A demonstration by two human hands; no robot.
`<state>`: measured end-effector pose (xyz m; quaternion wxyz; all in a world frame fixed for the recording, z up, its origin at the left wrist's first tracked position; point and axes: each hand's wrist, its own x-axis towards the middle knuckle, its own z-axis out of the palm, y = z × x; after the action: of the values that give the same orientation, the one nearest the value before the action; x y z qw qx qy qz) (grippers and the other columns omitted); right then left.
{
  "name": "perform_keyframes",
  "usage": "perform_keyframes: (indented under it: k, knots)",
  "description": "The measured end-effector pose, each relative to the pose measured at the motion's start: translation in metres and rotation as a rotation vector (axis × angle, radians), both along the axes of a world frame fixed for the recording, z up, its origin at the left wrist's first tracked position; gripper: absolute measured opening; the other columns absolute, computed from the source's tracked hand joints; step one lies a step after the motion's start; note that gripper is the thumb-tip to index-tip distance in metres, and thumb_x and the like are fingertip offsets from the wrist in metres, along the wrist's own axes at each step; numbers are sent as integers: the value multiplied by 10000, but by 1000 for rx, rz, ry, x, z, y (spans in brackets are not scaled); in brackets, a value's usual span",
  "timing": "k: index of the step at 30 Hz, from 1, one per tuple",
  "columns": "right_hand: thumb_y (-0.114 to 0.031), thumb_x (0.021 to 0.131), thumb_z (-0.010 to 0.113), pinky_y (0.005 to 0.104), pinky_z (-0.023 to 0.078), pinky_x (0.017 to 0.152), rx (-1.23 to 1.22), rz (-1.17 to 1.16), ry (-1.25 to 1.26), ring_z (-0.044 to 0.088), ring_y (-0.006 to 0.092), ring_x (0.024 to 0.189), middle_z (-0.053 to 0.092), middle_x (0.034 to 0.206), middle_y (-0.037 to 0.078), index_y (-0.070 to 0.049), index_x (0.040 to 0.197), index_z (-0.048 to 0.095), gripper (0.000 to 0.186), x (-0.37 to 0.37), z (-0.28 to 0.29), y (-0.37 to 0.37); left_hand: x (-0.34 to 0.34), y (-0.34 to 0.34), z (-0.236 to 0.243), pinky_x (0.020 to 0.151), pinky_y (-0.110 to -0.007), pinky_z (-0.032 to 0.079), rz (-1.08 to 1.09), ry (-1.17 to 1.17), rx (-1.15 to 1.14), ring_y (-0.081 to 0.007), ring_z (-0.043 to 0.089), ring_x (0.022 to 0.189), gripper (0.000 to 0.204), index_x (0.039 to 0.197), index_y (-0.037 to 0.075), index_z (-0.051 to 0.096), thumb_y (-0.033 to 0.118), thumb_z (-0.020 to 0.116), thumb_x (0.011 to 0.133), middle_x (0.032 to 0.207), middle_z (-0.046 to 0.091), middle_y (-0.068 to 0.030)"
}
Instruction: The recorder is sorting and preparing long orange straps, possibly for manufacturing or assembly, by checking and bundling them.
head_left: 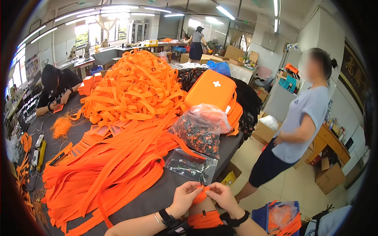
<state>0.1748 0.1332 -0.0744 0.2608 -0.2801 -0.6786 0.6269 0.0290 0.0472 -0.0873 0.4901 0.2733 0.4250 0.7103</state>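
At the table's near edge, my left hand (184, 200) and my right hand (223, 196) pinch a short orange zipper tape (200, 196) between them. A small black zipper slider (202, 181) shows at its upper end, partly hidden by my fingers. Just beyond my hands lies a flat clear plastic bag (189, 168) with a few small dark pieces on or in it. More orange zipper tape (205, 220) with a black slider rests below my wrists. To the left spreads a thick bundle of long orange zipper tapes (98, 177).
Behind the bundle rises a heap of orange webbing (134, 86). Beside it are orange cases (210, 88) and a clear bag of black-and-orange pieces (197, 135). One person (303, 114) stands right; another (57, 84) works at far left. A blue bin (260, 214) stands low right.
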Motion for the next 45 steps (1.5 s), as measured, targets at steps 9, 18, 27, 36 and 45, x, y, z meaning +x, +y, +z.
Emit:
perform_keyframes:
  k: [9,18,27,36,45]
  knots:
    - [3,852,602,181,389,617,24,-205,287,483,36,686,543,792,-24,-24,883,581,46,-2,2,-35,2,-6,9,736,-188,466,-92,117,45,-66,580,837,167,1037,-38,578,-4,583,874,930,634,-45]
    - [-87,889,566,186,405,685,-314,-110,373,502,43,741,562,819,-23,-35,898,572,53,0,-2,-30,0,-5,12,733,-205,448,-144,64,31,-65,557,808,163,1027,-21,595,11,592,867,920,631,-38]
    - [-74,876,552,207,412,687,-370,-43,403,504,56,737,565,808,-12,-37,861,565,42,-1,-1,-24,-1,-3,16,764,-219,448,-196,116,43,-77,558,828,167,1030,-26,599,-5,585,865,926,630,-40]
    - [-46,883,544,210,414,714,-468,-70,491,499,52,777,562,845,-5,-30,869,547,22,3,5,-29,-1,-3,25,776,-215,436,-230,307,110,-79,548,856,155,1020,-23,591,-31,569,867,911,574,-18]
    - [40,837,553,213,388,709,183,-158,336,481,86,797,486,880,43,9,862,514,55,5,9,-32,7,-8,28,851,-242,439,-278,208,236,-103,533,950,307,1139,-6,512,-92,550,847,984,517,-47]
